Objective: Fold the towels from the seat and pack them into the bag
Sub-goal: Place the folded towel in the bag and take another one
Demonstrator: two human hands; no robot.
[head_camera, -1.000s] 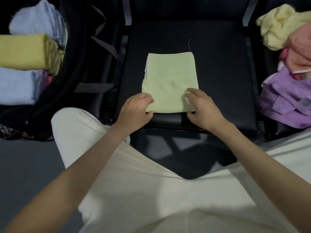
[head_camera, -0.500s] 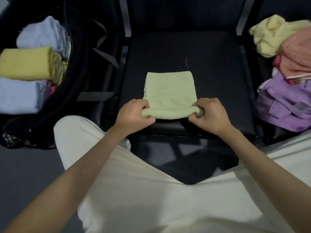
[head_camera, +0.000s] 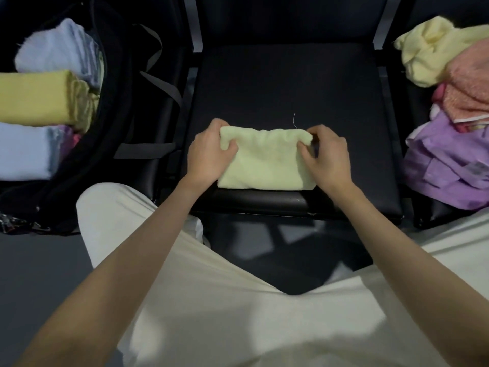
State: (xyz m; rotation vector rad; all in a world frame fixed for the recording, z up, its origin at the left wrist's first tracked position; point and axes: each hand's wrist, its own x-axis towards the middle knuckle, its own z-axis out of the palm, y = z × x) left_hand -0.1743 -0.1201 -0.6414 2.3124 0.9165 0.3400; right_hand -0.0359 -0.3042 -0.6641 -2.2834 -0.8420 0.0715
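Note:
A pale green towel [head_camera: 264, 161] lies folded in half on the black seat [head_camera: 285, 83], near its front edge. My left hand [head_camera: 210, 152] pinches the towel's far left corner. My right hand [head_camera: 326, 157] pinches the far right corner. A loose thread sticks up from the towel's far edge. The open black bag [head_camera: 124, 83] stands at the left and holds folded white, yellow and pale blue towels [head_camera: 34, 99].
A heap of unfolded towels [head_camera: 449, 107], yellow, pink and purple, lies on the seat at the right. Black straps [head_camera: 161, 86] hang from the bag toward the middle seat. My legs in light trousers fill the lower part of the view.
Both hands took the towel's near edge and carried it away from me onto the far edge, halving the towel. The hands now sit at the far corners.

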